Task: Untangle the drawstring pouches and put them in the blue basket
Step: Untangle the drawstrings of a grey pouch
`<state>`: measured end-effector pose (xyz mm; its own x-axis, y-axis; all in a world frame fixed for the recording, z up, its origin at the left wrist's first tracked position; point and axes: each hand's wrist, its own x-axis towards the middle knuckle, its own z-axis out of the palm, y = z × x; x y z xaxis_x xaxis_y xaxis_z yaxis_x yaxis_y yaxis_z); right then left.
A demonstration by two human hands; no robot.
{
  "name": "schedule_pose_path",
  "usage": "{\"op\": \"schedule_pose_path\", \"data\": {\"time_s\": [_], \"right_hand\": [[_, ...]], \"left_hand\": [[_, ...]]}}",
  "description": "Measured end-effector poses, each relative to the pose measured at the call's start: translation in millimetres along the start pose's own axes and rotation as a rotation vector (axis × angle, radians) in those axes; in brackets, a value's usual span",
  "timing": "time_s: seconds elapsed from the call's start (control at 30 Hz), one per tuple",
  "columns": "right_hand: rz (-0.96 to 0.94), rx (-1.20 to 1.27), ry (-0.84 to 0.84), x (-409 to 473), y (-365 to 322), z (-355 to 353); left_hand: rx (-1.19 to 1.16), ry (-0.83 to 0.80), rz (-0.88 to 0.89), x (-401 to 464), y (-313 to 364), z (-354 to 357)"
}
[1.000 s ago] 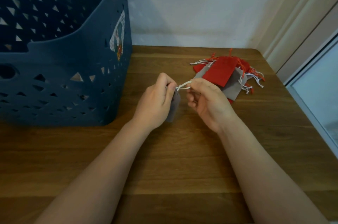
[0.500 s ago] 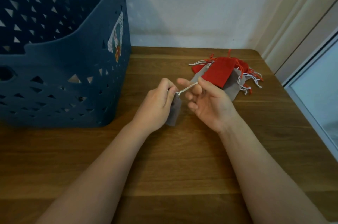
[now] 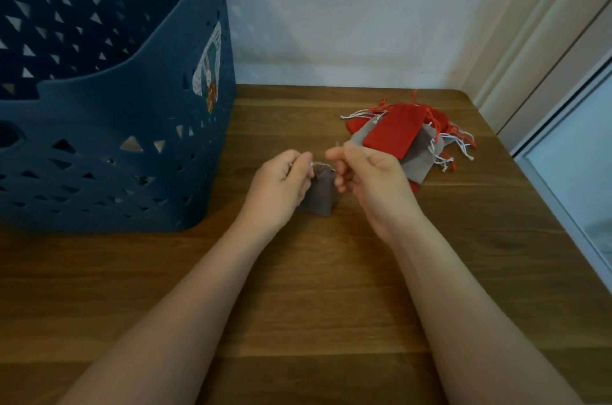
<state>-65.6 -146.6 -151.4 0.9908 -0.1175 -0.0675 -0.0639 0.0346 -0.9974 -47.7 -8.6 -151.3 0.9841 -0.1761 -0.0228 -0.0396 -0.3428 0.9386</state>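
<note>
- Surface: wooden table set against a pale wall; a window frame runs along the 3 o'clock edge.
- Blue basket stands on the table at 10 o'clock, walls pierced with triangular holes, a sticker on its end wall. Its left side is cut off by the frame; its floor is not visible.
- Left hand: forearm enters from 7 o'clock, fingers curled, thumb and forefinger pinching the top of a grey pouch at its cord.
- Right hand: forearm enters from 5 o'clock, palm turned toward the left hand, fingers curled, thumb and forefinger pinching at the same pouch's mouth.
- Grey pouch hangs between the two hands near frame centre, its mouth gathered; the lower edge is near or on the table, cannot tell which.
- The cord between the fingertips is thin and blurred; its path is hard to make out.
- Pile of pouches lies on the table at 2 o'clock of the hands: red and grey, overlapping, white and red cords splayed out. Count not readable; the right hand covers the pile's near corner.
</note>
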Motion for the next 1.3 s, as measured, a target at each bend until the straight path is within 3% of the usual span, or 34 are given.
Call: {"op": "schedule_pose_path", "data": {"time_s": [0.1, 0.3, 0.47, 0.6, 0.77, 0.9, 1.07, 1.2, 1.3], "right_hand": [[-0.068, -0.187, -0.066, -2.4, -0.9, 4.7], [-0.251, -0.339, -0.110, -4.5, -0.3, 3.8], [-0.183, -0.111, -0.045, -5.1, -2.8, 4.1], [-0.172, -0.009, -0.058, -5.0, -4.6, 2.9], [-0.158, -0.110, -0.107, -4.2, -3.2, 4.6], [-0.231, -0.145, -0.115, -5.5, -4.1, 3.3], [-0.332, -0.159, -0.098, -6.7, -1.9, 8.2], [-0.273, -0.055, -0.068, -4.5, 1.8, 7.5], [-0.199, 0.066, -0.085, -3.7, 2.8, 6.9]], "left_hand": [[-0.200, 0.004, -0.050, -1.9, 2.7, 1.6], [-0.167, -0.041, 0.140, -8.5, 6.3, 0.7], [-0.294, -0.027, 0.106, -6.9, 4.7, 0.7], [-0.197, -0.049, 0.105, -3.7, 0.9, 1.0], [0.076, 0.023, 0.257, -3.8, -1.6, -0.7], [0.120, 0.030, 0.287, -3.8, -1.8, 0.2], [-0.253, -0.056, 0.005, -4.1, 4.7, -0.9], [-0.562, -0.211, -0.121, -3.1, 4.6, -6.1], [-0.571, -0.191, -0.187, -2.3, 2.5, -3.5]]}}
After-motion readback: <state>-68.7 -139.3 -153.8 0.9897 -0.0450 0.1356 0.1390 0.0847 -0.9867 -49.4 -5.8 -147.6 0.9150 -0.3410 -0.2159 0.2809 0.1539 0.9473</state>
